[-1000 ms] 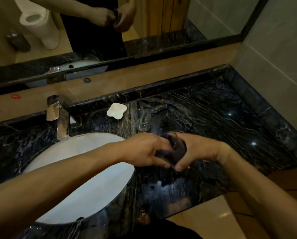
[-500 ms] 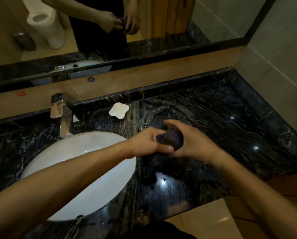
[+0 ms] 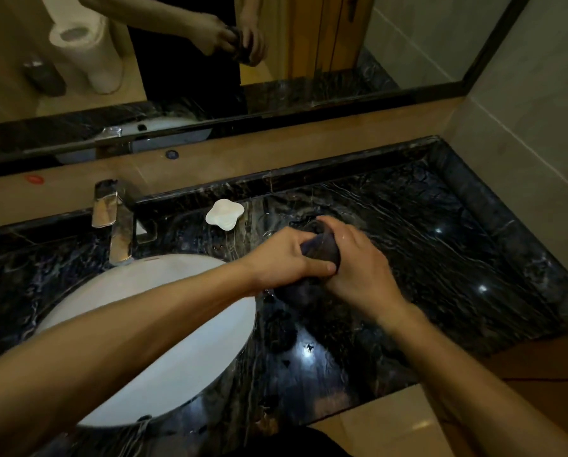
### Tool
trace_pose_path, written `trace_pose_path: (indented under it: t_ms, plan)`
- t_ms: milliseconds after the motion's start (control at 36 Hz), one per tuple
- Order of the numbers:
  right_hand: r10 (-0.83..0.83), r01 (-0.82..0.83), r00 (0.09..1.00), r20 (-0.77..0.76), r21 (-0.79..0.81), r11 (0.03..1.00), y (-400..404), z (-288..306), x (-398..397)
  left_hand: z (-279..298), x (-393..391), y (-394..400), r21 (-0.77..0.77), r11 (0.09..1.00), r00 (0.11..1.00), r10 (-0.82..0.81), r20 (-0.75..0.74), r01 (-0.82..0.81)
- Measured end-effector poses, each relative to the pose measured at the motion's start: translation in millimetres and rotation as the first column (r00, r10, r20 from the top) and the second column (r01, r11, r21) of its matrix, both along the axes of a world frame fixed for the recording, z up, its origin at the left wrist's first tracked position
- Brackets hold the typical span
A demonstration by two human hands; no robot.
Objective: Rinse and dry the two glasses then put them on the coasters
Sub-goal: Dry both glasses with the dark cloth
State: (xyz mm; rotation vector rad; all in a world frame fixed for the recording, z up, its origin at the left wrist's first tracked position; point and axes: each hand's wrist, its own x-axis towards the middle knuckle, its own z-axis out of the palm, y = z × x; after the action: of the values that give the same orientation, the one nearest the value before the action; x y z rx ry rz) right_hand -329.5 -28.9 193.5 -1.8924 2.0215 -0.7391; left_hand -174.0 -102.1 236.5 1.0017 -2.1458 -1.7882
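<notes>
Both forearms are reaching in from the near edge and converging mid-scene. Left hand (image 3: 284, 258) is sitting knuckles-up, fingers curling to the right, thumb lying along its near side. Right hand (image 3: 358, 268) is arching over from the right, fingers wrapping downward. The two hands are touching at the fingertips, both clamping something dark between them.
</notes>
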Motion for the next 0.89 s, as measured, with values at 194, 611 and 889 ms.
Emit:
trace_pose_path:
  t_ms: [194, 611, 889]
  plan:
    - [0.243, -0.631, 0.659, 0.712, 0.347, 0.694, -11, 28, -34, 7, 9, -9, -0.618, 0.466, 0.771, -0.449, 0.452, 0.634]
    - [0.002, -0.010, 0.999, 0.044, 0.178, 0.984, 1, -2, -2, -17, 1, -4, -0.142, 0.980, 0.990, -0.140, 0.020, 0.142]
    - [0.045, -0.647, 0.475, 0.879, 0.314, 0.695, -3, 12, -40, 22, 6, -21, -0.254, 0.789, 0.829, -0.536, 0.162, 0.560]
